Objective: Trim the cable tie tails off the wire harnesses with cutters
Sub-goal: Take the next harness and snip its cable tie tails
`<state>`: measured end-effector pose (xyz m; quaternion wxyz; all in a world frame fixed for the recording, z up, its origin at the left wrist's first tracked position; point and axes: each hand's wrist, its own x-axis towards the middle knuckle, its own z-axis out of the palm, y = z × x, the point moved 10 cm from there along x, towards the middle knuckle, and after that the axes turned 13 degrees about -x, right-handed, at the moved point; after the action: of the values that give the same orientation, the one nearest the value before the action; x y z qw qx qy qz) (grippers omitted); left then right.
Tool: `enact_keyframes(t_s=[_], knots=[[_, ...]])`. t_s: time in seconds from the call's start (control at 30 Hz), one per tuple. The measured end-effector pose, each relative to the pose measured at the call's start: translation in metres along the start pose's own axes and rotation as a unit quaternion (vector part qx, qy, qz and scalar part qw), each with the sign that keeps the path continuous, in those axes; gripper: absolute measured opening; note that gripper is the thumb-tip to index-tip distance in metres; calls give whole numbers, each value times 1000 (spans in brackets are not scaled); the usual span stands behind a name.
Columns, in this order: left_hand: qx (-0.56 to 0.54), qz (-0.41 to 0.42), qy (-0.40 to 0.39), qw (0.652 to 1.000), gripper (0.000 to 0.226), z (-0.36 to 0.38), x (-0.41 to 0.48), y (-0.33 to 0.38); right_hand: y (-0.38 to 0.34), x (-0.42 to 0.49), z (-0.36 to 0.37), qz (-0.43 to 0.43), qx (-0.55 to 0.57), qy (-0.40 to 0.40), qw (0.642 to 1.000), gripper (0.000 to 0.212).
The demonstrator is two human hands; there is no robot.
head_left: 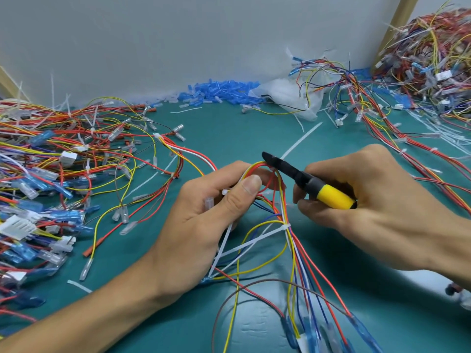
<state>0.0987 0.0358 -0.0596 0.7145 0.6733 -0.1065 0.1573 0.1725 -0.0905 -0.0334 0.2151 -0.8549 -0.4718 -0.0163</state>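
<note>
The wire harness [288,240] sat mid-scene over the green worktop [229,128], its red, yellow, blue and white wires looped at the top and trailing toward the near edge. A white cable tie [286,227] bound the bundle below the loop, its long tail [244,247] slanting down to the left. The left hand [204,220] had its grip closed on the looped end, pinched between thumb and fingers. The cutters [283,168] touched the top of that loop with their black nose. The right hand [369,200] had its grip wrapped round the yellow handle. Another white strip [302,140] ran away from behind the nose; whether it was attached could not be told. A tangled heap of harnesses [51,161] lay left, a second pile [433,59] far right, and blue sleeves [221,91] beside a clear bag [285,95] along the wall.
</note>
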Motion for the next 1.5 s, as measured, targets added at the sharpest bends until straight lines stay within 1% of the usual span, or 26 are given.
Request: enact_keyframes(t_s=[0.13,0.23,0.33,0.4,0.5,0.6,0.73,0.97,1.1,1.17,1.27,1.5], knots=[[-9,-1,1,1000,27,-1,-2,-1,0,-2,2,23,29,-20,999,18],[-8,3,-1,1000,27,-1,-2,0,-1,-3,4,25,55,-34,998,19],[-14,-1,7,1000,29,-4,-2,-2,4,-1,5,28,61,-24,997,21],[-17,-4,21,1000,29,-8,0,-3,7,1,2,24,46,4,999,22],[-26,-4,36,999,28,-12,0,-4,6,3,-3,4,-19,36,999,23],[-21,-5,31,999,29,-12,1,-5,7,3,-8,-5,-42,59,997,21],[-9,-3,25,1000,29,-11,0,-7,8,3,-3,-8,-36,48,998,22],[-8,0,11,1000,27,-9,0,-9,1,2,-1,-33,-38,47,998,11],[-10,-5,10,1000,35,-10,0,-10,-4,3,4,-53,-18,34,998,15],[-22,-4,18,1000,36,-11,0,-9,-3,3,3,-58,-11,37,998,19],[-33,-4,25,999,35,-13,1,-10,-2,3,0,-56,-12,41,997,24],[-34,-7,24,999,34,-12,-1,-10,2,3,4,-26,-21,36,999,16]])
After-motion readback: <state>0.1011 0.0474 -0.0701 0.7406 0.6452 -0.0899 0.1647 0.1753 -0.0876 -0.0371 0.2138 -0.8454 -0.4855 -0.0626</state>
